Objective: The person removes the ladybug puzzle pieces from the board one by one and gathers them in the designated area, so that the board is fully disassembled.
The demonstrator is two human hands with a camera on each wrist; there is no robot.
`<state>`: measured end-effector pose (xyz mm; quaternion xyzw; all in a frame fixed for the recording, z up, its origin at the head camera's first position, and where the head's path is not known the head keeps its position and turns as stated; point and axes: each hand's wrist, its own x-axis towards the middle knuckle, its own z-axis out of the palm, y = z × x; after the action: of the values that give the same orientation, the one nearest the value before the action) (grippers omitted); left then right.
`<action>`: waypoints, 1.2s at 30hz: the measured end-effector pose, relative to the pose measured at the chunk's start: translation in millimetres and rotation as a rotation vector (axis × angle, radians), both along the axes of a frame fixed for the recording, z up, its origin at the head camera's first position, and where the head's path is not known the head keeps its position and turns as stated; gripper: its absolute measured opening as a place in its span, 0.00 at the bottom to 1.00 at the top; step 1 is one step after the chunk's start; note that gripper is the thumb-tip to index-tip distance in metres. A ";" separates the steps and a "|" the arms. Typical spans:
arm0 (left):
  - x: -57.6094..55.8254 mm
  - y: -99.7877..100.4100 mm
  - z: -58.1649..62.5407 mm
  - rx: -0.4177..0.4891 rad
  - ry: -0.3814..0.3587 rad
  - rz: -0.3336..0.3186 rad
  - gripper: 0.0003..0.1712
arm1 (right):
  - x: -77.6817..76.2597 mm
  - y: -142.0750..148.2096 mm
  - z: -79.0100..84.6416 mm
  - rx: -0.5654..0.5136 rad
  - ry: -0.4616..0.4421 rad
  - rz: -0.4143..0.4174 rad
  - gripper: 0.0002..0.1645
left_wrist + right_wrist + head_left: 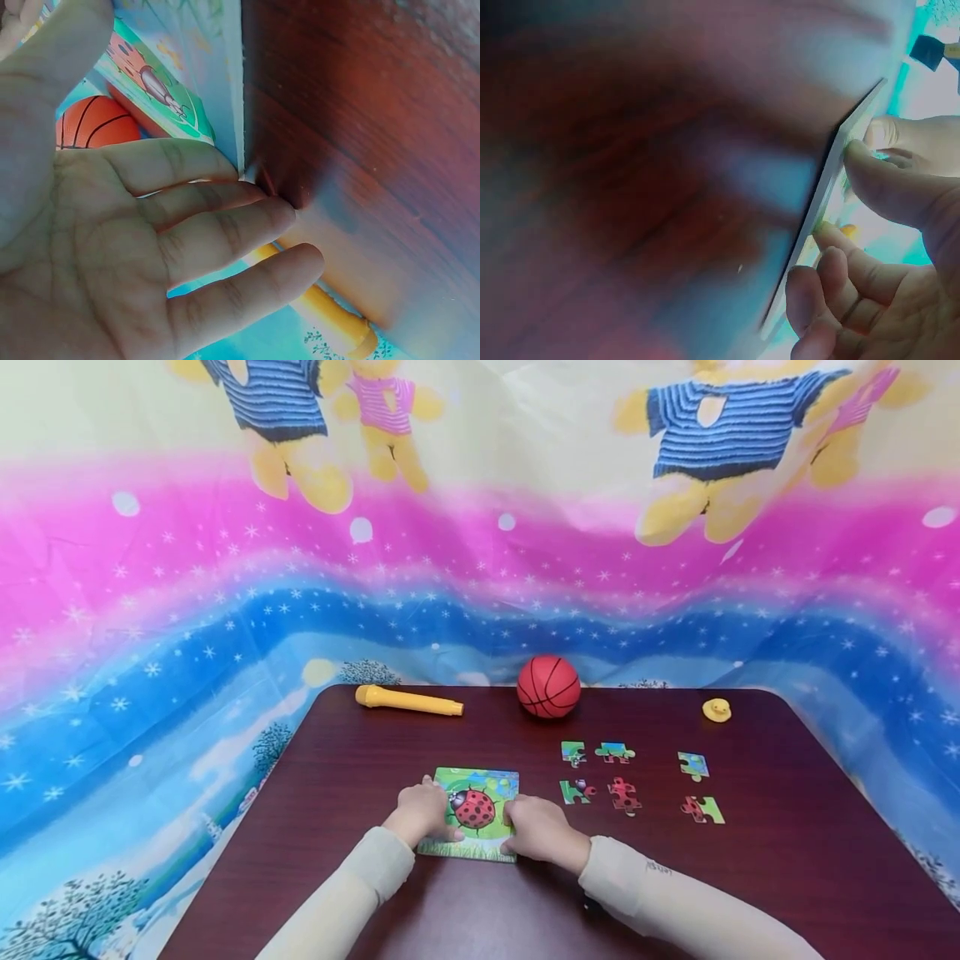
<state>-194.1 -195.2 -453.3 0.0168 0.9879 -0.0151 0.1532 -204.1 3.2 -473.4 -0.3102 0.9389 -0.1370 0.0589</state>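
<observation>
A square ladybug puzzle board (pixel 474 810) lies at the near middle of the table, its picture facing up. My left hand (pixel 420 810) holds its left edge, thumb over the picture. In the left wrist view the fingers (pixel 225 232) of that hand stretch out along the edge of the board (pixel 187 75). At the right edge my right hand (pixel 546 831) grips the board, thumb on top. The right wrist view shows the board's thin side (pixel 821 199) between the right hand (pixel 877 277) and the tabletop.
Several loose jigsaw pieces (pixel 622 795) lie in two rows right of the board. Along the far edge of the dark wooden table (pixel 360 760) are a yellow toy microphone (pixel 412 701), a red basketball (pixel 548 687) and a yellow rubber duck (pixel 717 710). A printed cloth (pixel 480 568) hangs behind.
</observation>
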 end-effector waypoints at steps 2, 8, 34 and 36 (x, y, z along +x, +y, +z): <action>0.1 0.6 0.8 0.000 -0.003 0.005 0.55 | -1.8 -0.8 0.0 -0.022 -0.049 -0.024 0.20; 0.3 2.1 1.1 -0.013 -0.003 0.000 0.53 | -4.2 -2.3 1.3 -0.060 -0.116 -0.050 0.20; -0.7 0.5 -6.4 0.000 -0.003 0.008 0.54 | -23.9 30.7 8.5 -0.598 -0.618 -0.084 0.05; 0.1 0.3 -7.1 0.013 -0.004 0.008 0.55 | -24.8 42.2 9.6 -0.622 -0.638 -0.122 0.06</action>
<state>-194.0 -194.9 -460.4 0.0140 0.9878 -0.0080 0.1550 -228.9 45.5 -463.9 -0.1992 0.8046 -0.5047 0.2412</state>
